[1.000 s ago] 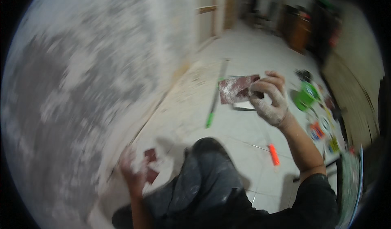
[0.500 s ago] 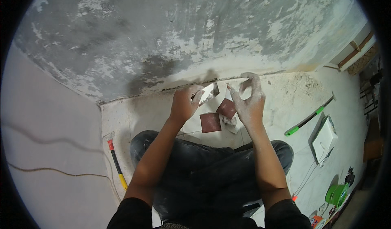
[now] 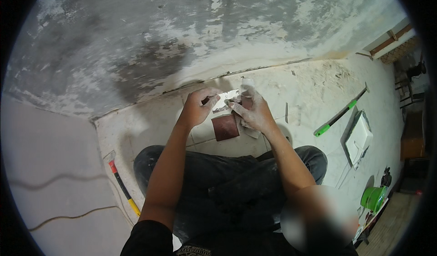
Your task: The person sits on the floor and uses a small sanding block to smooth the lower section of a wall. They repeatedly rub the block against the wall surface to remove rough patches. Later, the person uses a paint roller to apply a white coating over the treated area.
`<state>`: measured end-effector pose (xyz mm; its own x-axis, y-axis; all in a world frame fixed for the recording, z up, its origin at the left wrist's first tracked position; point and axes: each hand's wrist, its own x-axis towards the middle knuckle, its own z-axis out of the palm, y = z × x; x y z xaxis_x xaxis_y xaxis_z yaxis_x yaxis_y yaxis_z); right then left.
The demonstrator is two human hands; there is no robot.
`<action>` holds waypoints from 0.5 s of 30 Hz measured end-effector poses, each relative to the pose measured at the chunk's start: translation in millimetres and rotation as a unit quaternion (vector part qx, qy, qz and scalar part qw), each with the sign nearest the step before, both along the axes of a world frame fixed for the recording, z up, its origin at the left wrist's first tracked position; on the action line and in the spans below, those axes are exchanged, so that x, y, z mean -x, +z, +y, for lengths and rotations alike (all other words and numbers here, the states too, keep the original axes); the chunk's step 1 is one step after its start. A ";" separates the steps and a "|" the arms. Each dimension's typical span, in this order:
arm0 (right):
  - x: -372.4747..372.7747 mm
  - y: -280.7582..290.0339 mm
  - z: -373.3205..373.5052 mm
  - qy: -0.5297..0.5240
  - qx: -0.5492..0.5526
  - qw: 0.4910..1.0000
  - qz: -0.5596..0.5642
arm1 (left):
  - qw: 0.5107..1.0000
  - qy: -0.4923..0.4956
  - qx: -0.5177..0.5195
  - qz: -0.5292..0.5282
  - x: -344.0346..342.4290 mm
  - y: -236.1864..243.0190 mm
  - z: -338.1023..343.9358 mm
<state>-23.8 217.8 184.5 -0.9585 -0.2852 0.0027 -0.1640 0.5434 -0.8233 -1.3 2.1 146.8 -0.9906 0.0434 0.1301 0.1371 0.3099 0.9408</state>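
Pinching dusty sheet (image 3: 224,100) (prob. abrasive paper) by its 9 o'clock edge w/ left hand (image 3: 196,106), clamping it btwn thumb & fingers, over tiled floor (image 3: 296,128) at approx. 12 from view ctr. Touching its 3 o'clock end w/ right hand (image 3: 256,112), overlapping sheet w/ thumb; can't tell if clamped there. Vs. 0.5 s ago: brought right hand in, from spread & apart from sheet, so now handling same piece w/ both hands rather than left alone; prob. means steadier control. See maroon square (image 3: 226,127) flat on floor at sheet's 6 o'clock, apart from both hands. Also note 2nd maroon piece (image 3: 246,102), partly hidden behind right hand; can't say if held or lying. Farther out from sheet, note red-and-yellow scraper (image 3: 121,183) approx. 8 o'clock, green-handled scraper (image 3: 340,116) approx. 3, white panel (image 3: 358,141) btwn 3 & 4, green bucket (image 3: 374,199) approx. 4. Facing patchy grey wall (image 3: 159,28) at 12.
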 end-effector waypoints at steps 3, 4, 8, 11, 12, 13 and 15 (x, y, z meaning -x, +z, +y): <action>11.3 -21.9 7.0 0.023 0.113 0.977 -0.177 | 0.994 -0.007 -0.105 0.002 3.5 -4.2 14.9; 6.9 -21.5 5.4 0.050 0.074 0.994 -0.067 | 0.991 0.004 -0.134 0.007 3.0 -8.2 17.9; -6.6 8.2 -4.1 0.101 -0.051 0.993 0.040 | 0.979 0.015 -0.112 -0.171 -6.8 -12.1 21.8; 14.0 11.9 5.0 0.074 -0.044 0.996 -0.014 | 0.980 0.016 -0.166 -0.111 -13.8 -5.6 37.4; 5.1 9.5 -2.3 0.078 0.015 0.997 0.023 | 0.985 0.087 -0.123 -0.087 -7.7 -16.8 34.3; -4.9 5.1 -11.5 0.086 0.070 0.992 0.057 | 0.981 0.161 -0.084 -0.064 -1.3 -26.4 34.8; -5.5 2.6 -15.0 0.032 0.067 0.987 0.145 | 0.952 0.187 -0.135 -0.203 3.1 -14.7 27.2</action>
